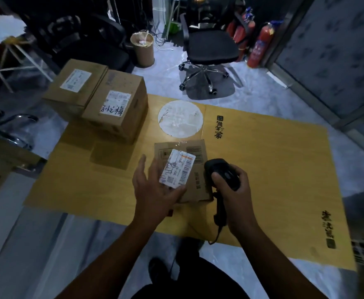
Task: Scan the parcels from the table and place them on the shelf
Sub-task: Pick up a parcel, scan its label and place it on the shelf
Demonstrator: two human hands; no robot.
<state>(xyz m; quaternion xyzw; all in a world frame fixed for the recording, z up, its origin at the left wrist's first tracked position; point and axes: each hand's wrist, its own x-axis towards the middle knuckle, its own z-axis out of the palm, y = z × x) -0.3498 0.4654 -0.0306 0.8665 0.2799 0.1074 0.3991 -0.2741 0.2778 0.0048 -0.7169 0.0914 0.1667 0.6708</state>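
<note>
Left hand (153, 188): fingers spread, tips hidden beneath small labelled parcel (177, 169), thumb along its near edge | right hand (232, 186): fingers wrapped round black scanner (222, 173), its head just right of the parcel | parcel over yellow surface (273, 169) | two larger boxes (103, 104) beyond left fingers.

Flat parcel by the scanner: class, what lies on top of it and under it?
On top: a white barcode label, the left hand at its edge. Underneath: the yellow table; the parcel hides what lies directly below.
</note>
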